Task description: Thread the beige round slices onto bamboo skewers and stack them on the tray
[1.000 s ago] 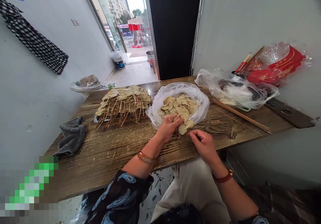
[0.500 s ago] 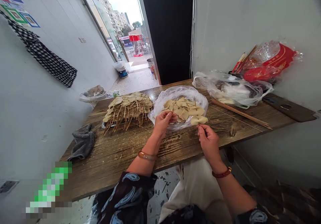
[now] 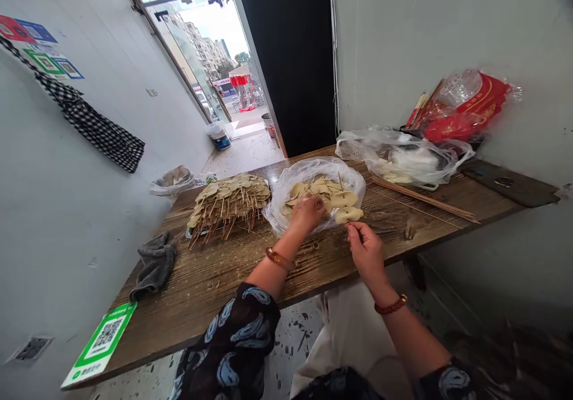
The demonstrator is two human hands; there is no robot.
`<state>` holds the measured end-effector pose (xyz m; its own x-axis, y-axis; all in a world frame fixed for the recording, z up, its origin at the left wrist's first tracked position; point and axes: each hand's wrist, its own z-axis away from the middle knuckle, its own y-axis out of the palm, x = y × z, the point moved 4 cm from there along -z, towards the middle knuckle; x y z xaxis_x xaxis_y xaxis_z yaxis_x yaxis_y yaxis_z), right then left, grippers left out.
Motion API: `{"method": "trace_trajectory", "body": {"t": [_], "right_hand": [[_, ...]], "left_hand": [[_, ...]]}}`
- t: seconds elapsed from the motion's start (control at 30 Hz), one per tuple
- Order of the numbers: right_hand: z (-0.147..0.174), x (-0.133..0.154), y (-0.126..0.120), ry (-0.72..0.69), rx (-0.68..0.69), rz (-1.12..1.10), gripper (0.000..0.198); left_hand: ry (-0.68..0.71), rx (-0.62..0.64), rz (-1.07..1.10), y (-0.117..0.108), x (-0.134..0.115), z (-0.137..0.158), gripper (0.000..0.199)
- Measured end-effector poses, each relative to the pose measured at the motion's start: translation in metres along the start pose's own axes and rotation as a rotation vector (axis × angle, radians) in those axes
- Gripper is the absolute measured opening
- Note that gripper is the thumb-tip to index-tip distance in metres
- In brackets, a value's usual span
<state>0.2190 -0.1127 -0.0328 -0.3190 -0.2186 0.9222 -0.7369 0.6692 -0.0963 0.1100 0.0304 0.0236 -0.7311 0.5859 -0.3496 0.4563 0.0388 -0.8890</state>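
My right hand (image 3: 367,248) pinches the lower end of a thin wooden skewer (image 3: 340,180), which stands upright with two pale potato-like slices (image 3: 349,215) threaded on it. My left hand (image 3: 308,212) reaches over a clear plastic bag (image 3: 280,194), touching the heap of loose slices (image 3: 322,186) inside. Its fingers are bent down among the slices, and the fingertips are hidden, so I cannot tell whether it grips one. Left of the bag, many finished skewers of slices (image 3: 233,197) are stacked on a tray, their sticks pointing toward me.
A bundle of bare skewers (image 3: 425,200) lies right of the bag on the wooden table (image 3: 250,280). Behind it are another plastic bag (image 3: 416,161), a red package (image 3: 478,110) and a dark phone-like slab (image 3: 510,183). A grey cloth (image 3: 154,265) and a green QR card (image 3: 101,343) lie left.
My left hand has moved forward and right, from the bag's near edge onto the loose slices. My right hand still holds the skewer with two slices. The view has shifted slightly.
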Motion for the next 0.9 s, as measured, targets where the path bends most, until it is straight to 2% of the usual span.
{"method": "trace_trajectory", "body": {"t": [0.1,0.2,0.37,0.5,0.57,0.7,0.83,0.9], "right_hand": [[0.000,0.002,-0.001,-0.015,0.006,0.007,0.034],[0.000,0.002,-0.001,-0.018,0.012,0.003,0.034],[0.000,0.000,0.001,-0.011,0.019,-0.010,0.033],[0.000,-0.002,0.000,-0.014,0.025,0.004,0.030],[0.001,-0.001,0.000,-0.016,0.030,0.005,0.030],[0.002,0.001,-0.001,-0.004,0.039,0.007,0.033],[0.002,0.002,0.000,-0.008,0.028,0.003,0.036],[0.002,0.002,0.000,-0.016,0.029,0.004,0.037]], "left_hand": [[0.000,-0.010,-0.005,0.002,0.000,-0.002,0.011],[-0.068,-0.037,0.061,0.001,0.013,-0.006,0.010],[-0.225,-0.118,0.320,-0.008,0.046,-0.007,0.006],[-0.266,-0.071,0.534,-0.018,0.066,-0.003,0.005],[-0.238,-0.068,0.456,-0.024,0.069,0.000,0.006],[-0.110,-0.134,0.102,-0.029,0.058,0.004,0.013],[0.113,0.004,0.015,-0.012,0.028,0.006,0.017],[0.179,0.065,0.007,-0.004,0.018,0.006,0.017]]}}
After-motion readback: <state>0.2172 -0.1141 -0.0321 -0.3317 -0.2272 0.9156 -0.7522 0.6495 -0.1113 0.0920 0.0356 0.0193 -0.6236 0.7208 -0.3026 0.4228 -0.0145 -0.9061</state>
